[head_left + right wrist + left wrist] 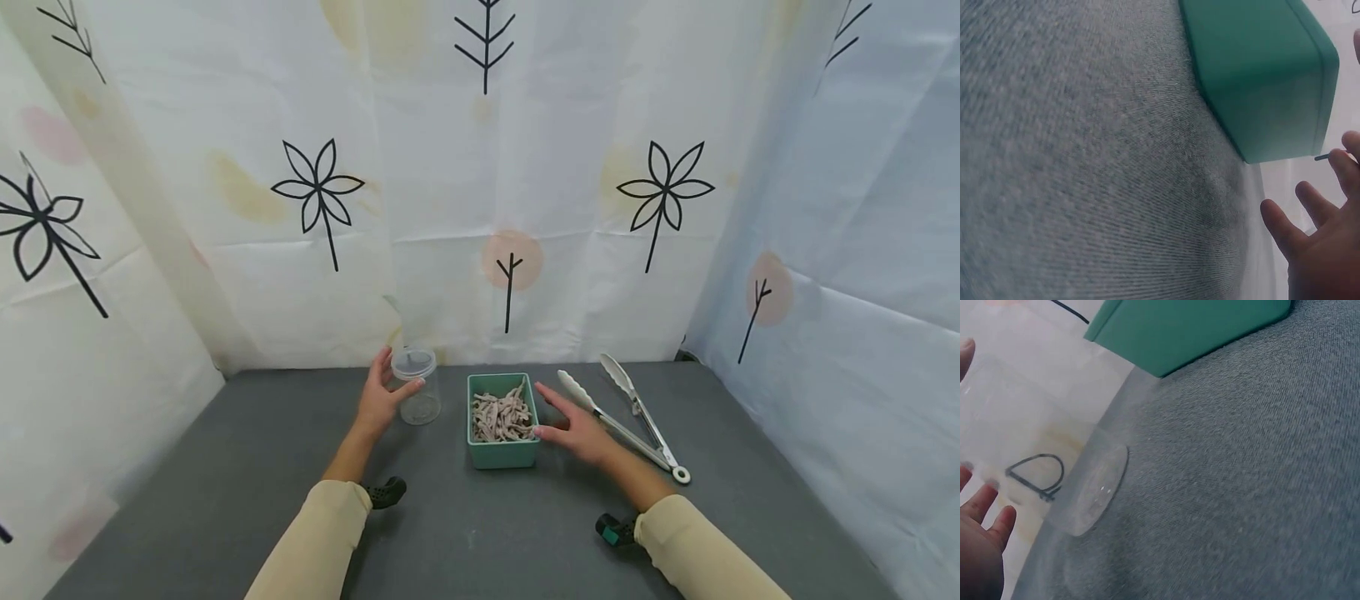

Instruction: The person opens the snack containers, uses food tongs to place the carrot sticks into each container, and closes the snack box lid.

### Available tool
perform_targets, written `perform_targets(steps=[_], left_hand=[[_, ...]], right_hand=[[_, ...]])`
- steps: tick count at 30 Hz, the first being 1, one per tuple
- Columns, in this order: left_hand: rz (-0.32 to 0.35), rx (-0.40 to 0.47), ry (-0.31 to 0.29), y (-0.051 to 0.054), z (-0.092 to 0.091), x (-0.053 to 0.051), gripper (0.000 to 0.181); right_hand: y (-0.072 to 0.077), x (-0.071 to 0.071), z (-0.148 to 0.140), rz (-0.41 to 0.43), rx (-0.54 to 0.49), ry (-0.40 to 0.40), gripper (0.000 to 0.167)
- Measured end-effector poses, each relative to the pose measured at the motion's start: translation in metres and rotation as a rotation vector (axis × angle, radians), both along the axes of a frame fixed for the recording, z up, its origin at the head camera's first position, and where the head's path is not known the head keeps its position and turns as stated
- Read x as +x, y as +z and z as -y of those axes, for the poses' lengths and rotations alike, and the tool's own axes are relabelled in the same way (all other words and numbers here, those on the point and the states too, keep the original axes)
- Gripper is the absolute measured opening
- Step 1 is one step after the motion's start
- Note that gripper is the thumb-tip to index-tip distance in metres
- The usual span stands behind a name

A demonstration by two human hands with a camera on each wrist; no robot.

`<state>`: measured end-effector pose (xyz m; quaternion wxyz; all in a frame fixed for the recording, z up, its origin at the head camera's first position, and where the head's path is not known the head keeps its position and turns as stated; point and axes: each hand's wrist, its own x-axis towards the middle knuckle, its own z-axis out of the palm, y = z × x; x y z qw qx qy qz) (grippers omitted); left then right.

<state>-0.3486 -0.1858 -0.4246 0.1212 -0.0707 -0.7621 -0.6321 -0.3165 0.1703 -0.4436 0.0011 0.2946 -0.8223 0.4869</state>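
A clear plastic jar with a translucent lid stands upright on the table, left of centre. My left hand is around its left side, thumb and fingers spread apart; whether the fingertips touch it I cannot tell. In the left wrist view the clear jar shows its base on the cloth. Right of the jar sits a green rectangular bin holding a heap of greyish-beige, twisted strips. Beside the bin's right wall is my right hand, its fingers spread, holding nothing. The right wrist view shows the green bin near those fingers.
Metal tongs lie spread apart to the right, partly behind my right hand and forearm. Dark grey cloth covers the table. White patterned curtains hang behind it and at both sides.
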Motion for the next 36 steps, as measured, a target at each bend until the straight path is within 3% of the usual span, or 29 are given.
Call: perform_targets(steps=[9, 17, 24, 36], left_hand=[[0.059, -0.045, -0.025, -0.001, -0.001, -0.007, 0.094], [0.04, -0.129, 0.028, -0.008, -0.001, -0.008, 0.1], [0.019, -0.154, 0.027, -0.013, 0.003, -0.006, 0.095], [0.012, -0.168, 0.027, -0.012, -0.001, -0.001, 0.089]], right_hand=[[-0.001, 0.001, 0.002, -0.076, 0.093, 0.003, 0.075], [-0.005, 0.001, 0.003, -0.137, 0.141, 0.004, 0.073], [0.001, 0.0, 0.004, -0.131, 0.189, -0.008, 0.075], [0.001, 0.0, 0.001, -0.088, 0.182, -0.033, 0.077]])
